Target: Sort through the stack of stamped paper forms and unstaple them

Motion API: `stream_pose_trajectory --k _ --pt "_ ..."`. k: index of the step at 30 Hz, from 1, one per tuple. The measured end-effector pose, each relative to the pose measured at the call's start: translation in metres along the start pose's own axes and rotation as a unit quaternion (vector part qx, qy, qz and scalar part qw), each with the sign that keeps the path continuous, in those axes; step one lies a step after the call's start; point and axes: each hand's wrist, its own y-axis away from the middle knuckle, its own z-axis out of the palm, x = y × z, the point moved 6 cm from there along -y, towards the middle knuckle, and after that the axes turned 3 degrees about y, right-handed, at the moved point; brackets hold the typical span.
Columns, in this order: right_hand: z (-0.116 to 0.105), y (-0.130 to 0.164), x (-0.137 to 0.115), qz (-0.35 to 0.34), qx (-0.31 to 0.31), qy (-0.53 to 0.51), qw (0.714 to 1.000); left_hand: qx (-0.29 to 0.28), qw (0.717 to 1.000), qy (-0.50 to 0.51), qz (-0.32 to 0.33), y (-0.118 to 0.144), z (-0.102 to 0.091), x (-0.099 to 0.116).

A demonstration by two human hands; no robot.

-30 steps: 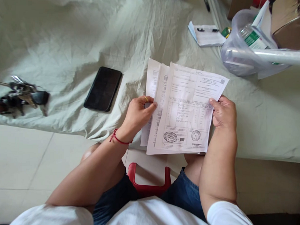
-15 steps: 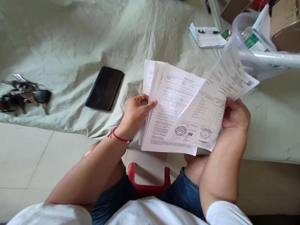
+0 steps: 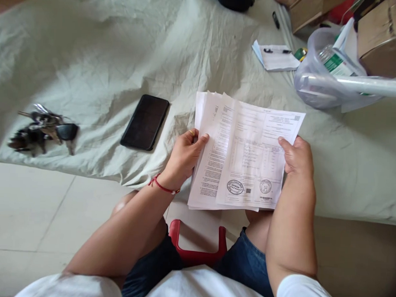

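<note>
Several loose printed sheets point(image 3: 211, 166) are spread a little like a fan between my two hands, near the front edge of the cloth-covered surface. My left hand point(image 3: 189, 151) grips the left side of these papers, thumb on top and fingers hidden beneath. The uppermost sheet point(image 3: 249, 167), with two round stamps and a small square code near its bottom, lies over the others. Its right edge is pinched by my right hand point(image 3: 297, 156), thumb on the printed face and fingers underneath. Whether that hand also holds lower sheets, I cannot tell.
A black phone point(image 3: 145, 122) and a key bunch point(image 3: 47, 128) lie to the left on the pale cloth point(image 3: 99, 75). Toward the back right are a notepad point(image 3: 277, 59) with a pen, a clear plastic tub point(image 3: 312, 89) and cardboard boxes point(image 3: 383, 38). A red stool point(image 3: 197, 254) shows below.
The top sheet, lifted and tilted to the right before, now lies flatter over the others. My right hand has moved left with it, its thumb now on top. My left hand keeps its grip.
</note>
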Motion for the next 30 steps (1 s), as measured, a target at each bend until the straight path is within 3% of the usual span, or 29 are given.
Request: stream_pose_trajectory --k 5,12,15,20,26,30 --pt "0.015 0.006 0.001 0.015 -0.058 -0.002 0.998 0.0 0.999 -0.013 -0.048 0.004 0.004 -0.001" --pt "0.019 0.005 0.0 0.019 -0.024 0.009 0.999 -0.001 0.996 0.022 -0.088 0.007 0.003 0.001" --pt "0.017 0.005 -0.004 0.018 -0.024 -0.034 0.999 -0.02 0.995 0.037 -0.09 0.007 0.003 0.002" --pt "0.017 0.005 -0.004 0.047 -0.082 -0.101 0.99 -0.037 0.994 0.058 -0.087 0.006 0.001 0.001" --pt "-0.01 -0.007 -0.005 0.03 0.064 -0.111 0.991 -0.039 0.994 0.072 -0.075 0.008 0.0 0.003" --pt "-0.018 -0.01 -0.011 0.063 0.091 -0.171 0.979 -0.032 0.995 0.07 -0.065 0.008 -0.004 0.001"
